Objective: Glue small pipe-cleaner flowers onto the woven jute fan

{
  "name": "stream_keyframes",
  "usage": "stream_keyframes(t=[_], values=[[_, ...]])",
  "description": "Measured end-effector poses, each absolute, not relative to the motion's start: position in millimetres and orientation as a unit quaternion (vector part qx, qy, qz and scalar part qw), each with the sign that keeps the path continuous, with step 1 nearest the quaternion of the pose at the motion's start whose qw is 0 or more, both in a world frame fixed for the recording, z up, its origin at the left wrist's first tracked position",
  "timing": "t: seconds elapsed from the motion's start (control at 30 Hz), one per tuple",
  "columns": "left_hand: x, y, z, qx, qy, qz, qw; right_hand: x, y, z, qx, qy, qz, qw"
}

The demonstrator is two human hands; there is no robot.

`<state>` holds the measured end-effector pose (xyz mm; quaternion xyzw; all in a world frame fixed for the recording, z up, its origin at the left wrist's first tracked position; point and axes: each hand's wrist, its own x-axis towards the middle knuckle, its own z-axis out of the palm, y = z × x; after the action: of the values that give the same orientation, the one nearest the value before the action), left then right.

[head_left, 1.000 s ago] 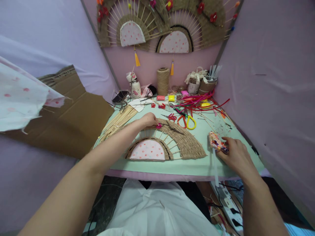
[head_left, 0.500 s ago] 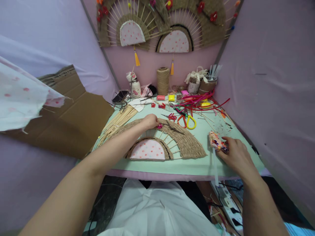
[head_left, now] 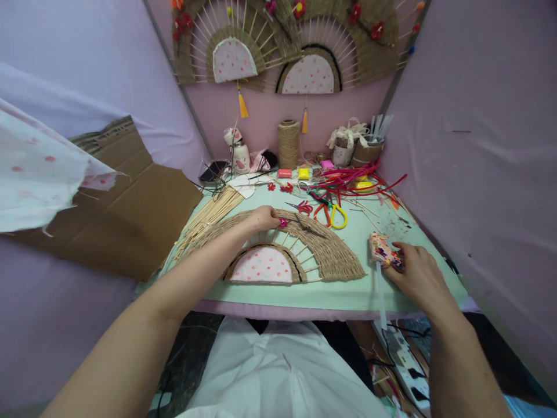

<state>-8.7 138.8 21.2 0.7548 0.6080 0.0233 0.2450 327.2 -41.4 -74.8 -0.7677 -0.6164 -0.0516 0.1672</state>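
Note:
A half-round fan of jute twine and wooden sticks point(head_left: 324, 247), with a pink dotted fabric centre point(head_left: 261, 268), lies flat on the pale green table point(head_left: 348, 293). My left hand point(head_left: 262, 217) rests on the fan's upper rim, fingers pinched on a small pink flower point(head_left: 283, 222) pressed against the twine. My right hand point(head_left: 415, 276) lies on the table at the right, closed round a glue gun with a patterned body point(head_left: 383, 251); a clear glue stick point(head_left: 382, 296) sticks out behind it.
Scissors point(head_left: 302, 206), yellow-handled pliers point(head_left: 335, 216), red pipe cleaners point(head_left: 354, 177), a twine spool point(head_left: 288, 143), cups and clay blocks crowd the table's back. A bundle of sticks point(head_left: 209, 215) and cardboard point(head_left: 126, 209) lie left. Finished fans point(head_left: 278, 43) hang on the wall. A power strip point(head_left: 407, 363) sits below right.
None of note: my left hand keeps the flower pressed on the fan's rim, shifting only slightly. My right hand stays on the glue gun.

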Motion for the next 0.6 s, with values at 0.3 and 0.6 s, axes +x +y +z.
stream_keyframes(t=[0.3,0.6], values=[[-3,137,23,0.735,0.628,0.004,0.257,331,-42,-65,-0.775,-0.618,0.006,0.130],[-4,143,18,0.734,0.633,-0.022,0.244,328,-62,-29,-0.777,-0.625,-0.008,0.071]])
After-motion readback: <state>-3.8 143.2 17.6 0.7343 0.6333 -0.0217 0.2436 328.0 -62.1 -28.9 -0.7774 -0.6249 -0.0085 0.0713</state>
